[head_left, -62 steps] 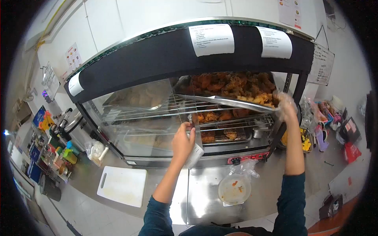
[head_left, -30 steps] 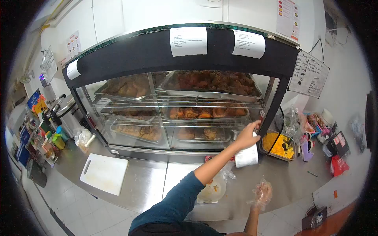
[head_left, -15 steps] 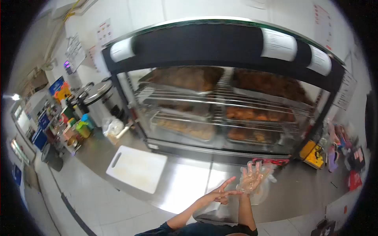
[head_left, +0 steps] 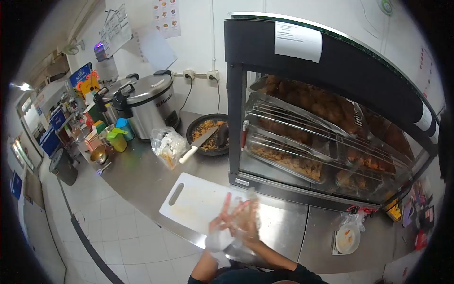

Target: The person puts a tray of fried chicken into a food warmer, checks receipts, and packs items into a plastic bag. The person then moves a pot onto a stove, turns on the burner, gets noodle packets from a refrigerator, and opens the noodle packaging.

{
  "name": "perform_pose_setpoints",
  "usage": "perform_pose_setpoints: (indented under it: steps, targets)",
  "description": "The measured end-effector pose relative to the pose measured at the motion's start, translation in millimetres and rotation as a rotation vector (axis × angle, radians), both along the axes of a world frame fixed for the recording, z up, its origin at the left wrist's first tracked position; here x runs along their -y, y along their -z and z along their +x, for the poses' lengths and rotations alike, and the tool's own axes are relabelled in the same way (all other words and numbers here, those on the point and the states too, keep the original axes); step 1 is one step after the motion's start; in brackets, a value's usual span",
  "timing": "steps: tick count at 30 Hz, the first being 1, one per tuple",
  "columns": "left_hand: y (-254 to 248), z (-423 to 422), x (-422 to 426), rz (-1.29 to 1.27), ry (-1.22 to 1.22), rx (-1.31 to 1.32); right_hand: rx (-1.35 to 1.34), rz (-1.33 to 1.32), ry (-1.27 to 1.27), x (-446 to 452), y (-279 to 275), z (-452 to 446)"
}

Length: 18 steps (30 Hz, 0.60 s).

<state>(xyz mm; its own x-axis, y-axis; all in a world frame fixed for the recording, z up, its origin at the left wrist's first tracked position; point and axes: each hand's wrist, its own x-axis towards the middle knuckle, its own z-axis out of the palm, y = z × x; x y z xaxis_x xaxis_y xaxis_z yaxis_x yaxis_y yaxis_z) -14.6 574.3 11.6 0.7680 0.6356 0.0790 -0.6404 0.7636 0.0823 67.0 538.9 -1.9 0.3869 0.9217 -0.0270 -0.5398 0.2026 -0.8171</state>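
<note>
My left hand (head_left: 224, 219) is over the near right part of a white cutting board (head_left: 197, 195), with fingers stretched out and apart. Around its wrist sits a pale, whitish covering (head_left: 219, 240), too blurred to name. Close against it, my right hand (head_left: 249, 218) wears a clear plastic glove; motion smears its fingers. Whether the two hands touch cannot be made out. Behind the board, a knife (head_left: 205, 138) with a white handle rests across a dark pan (head_left: 188, 130) of browned food bits. A clear plastic bag (head_left: 169, 146) with whitish contents stands beside the pan.
A heated display case (head_left: 235, 142) with trays of browned food stands at the right. Steel cookers (head_left: 150, 106) and a lime-green jug (head_left: 116, 140) line the back left. Farther right on the steel counter (head_left: 283, 225) lies a white plate (head_left: 347, 239) with orange scraps.
The view has swung left, bringing the pan and knife into sight. Both hands have moved from the counter before the case to the cutting board. The pale covering now shows at my left wrist.
</note>
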Motion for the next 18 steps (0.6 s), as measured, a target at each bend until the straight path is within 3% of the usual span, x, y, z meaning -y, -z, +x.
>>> perform_pose_setpoints:
  steps: [2,3,4,5,9,12,13,15,18]
  targets:
    - [6,-22,-26,0.201,-0.049,-0.084,-0.355,-0.086,-0.214,-4,-9,-15]
    - [6,-29,-31,0.221,-0.068,-0.057,-0.283,-0.101,-0.311,-6,-12,-17]
    - [2,-33,-37,0.245,-0.087,-0.029,0.363,0.077,-0.287,-9,3,-18]
    - [0,-38,-43,0.268,-0.107,-0.003,0.96,0.213,-0.058,-12,11,-18]
    - [-20,-50,-110,0.233,-0.541,-0.049,0.923,0.11,-0.47,15,12,-23]
    - [-29,-40,-184,0.335,-0.676,-0.036,0.896,-0.013,-0.538,28,38,-21]
    - [6,-36,-227,0.343,-0.656,-0.091,0.891,-0.028,-0.452,29,34,-17]
    - [76,-14,-305,0.392,-0.543,-0.373,0.898,-0.062,-0.353,24,30,-5]
    - [127,27,-360,0.779,-0.291,-1.109,0.936,-0.15,-0.184,26,18,27]
